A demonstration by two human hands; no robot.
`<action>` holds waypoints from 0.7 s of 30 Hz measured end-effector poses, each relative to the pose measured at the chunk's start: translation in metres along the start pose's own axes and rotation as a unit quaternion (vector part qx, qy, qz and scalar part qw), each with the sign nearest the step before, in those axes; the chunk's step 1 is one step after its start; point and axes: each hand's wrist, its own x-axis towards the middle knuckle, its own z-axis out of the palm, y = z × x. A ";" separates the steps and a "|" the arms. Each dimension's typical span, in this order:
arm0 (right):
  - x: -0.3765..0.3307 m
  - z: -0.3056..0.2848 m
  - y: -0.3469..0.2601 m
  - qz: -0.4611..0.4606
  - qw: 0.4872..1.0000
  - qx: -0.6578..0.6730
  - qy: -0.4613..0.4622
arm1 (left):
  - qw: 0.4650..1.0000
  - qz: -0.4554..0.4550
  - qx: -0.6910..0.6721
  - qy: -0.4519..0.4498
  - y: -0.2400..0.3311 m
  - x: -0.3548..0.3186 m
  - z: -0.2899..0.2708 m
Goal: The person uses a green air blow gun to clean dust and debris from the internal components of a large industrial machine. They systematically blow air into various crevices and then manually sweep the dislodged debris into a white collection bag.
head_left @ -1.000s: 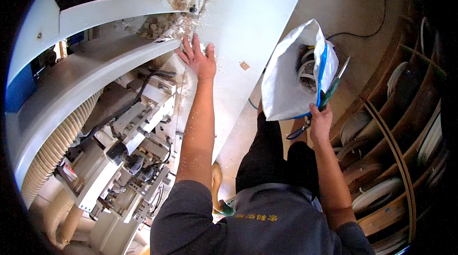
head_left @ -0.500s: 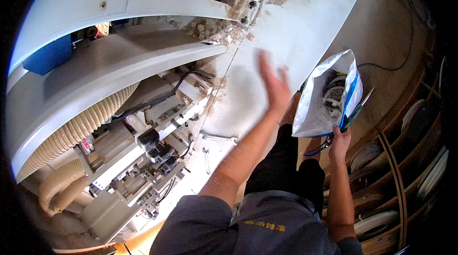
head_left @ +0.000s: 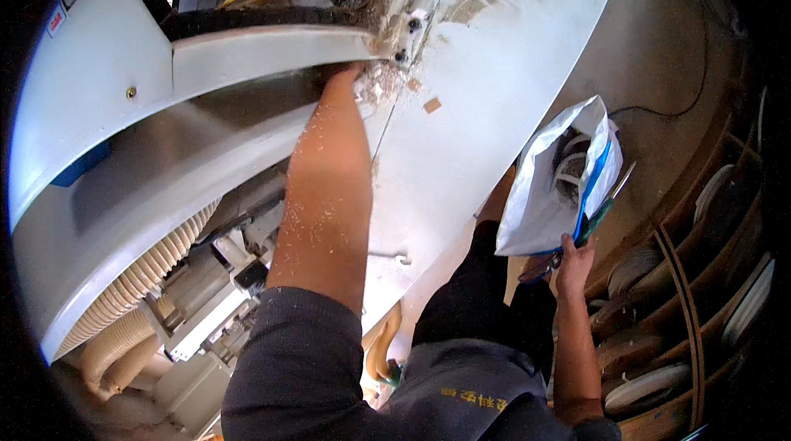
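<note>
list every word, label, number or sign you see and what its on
Yellow characters: on the front of the dark grey shirt; wording not copied here.
Small white-and-red label: on the white machine panel; too small to read.
No other text is legible.

Left hand mostly hidden beneath white beam, fingers unseen. Contents of white bag partly hidden, unclear.

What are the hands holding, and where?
The right hand holds the white bag by its blue edge and a pointed tool by its green handle. Left hand: mostly hidden, can't tell.
</note>
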 end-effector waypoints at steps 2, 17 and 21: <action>-0.001 0.001 0.004 -0.002 1.000 -0.003 0.005 | 0.998 0.022 0.033 -0.039 0.013 -0.012 0.012; -0.007 -0.004 -0.014 0.025 1.000 0.002 -0.016 | 0.998 -0.002 0.065 -0.021 -0.008 -0.048 0.019; -0.010 -0.003 -0.016 0.048 0.998 0.022 -0.020 | 0.989 0.035 0.144 -0.020 0.000 -0.062 0.004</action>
